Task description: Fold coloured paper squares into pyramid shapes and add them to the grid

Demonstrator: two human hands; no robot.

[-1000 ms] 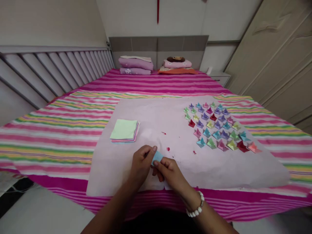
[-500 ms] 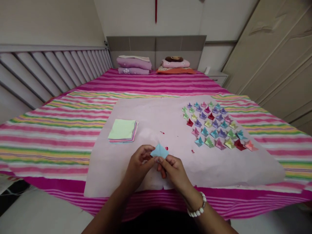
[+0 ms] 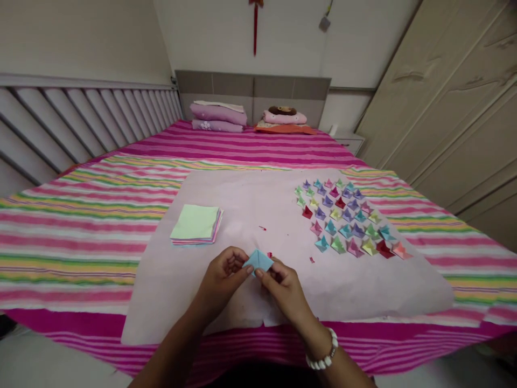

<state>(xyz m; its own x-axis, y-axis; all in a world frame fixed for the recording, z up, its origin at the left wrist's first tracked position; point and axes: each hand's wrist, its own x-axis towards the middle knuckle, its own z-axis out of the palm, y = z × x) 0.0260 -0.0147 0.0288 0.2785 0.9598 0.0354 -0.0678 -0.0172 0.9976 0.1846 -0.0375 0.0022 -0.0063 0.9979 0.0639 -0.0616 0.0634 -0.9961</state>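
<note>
A light blue folded paper [image 3: 258, 260], diamond-shaped with a crease down its middle, is held between both hands just above the pale sheet. My left hand [image 3: 226, 275] pinches its left corner between thumb and fingers. On the other side, my right hand [image 3: 283, 285] grips the lower right edge, its thumb lying on the paper. Left of the hands lies a stack of square paper [image 3: 196, 222] with light green on top. Rows of small folded paper boats [image 3: 346, 215] in many colours stand to the right.
The pale sheet [image 3: 169, 302] is spread over a striped bedcover [image 3: 81, 237]. Small red scraps [image 3: 312, 260] lie near the hands. Folded purple bedding [image 3: 218, 114] and a pink pile [image 3: 285, 117] sit by the headboard. A slatted rail [image 3: 100, 116] runs along the left.
The thumbs have moved apart along the paper's lower edges, showing more of its face. The whole view has shifted slightly, with the scene lower and farther left.
</note>
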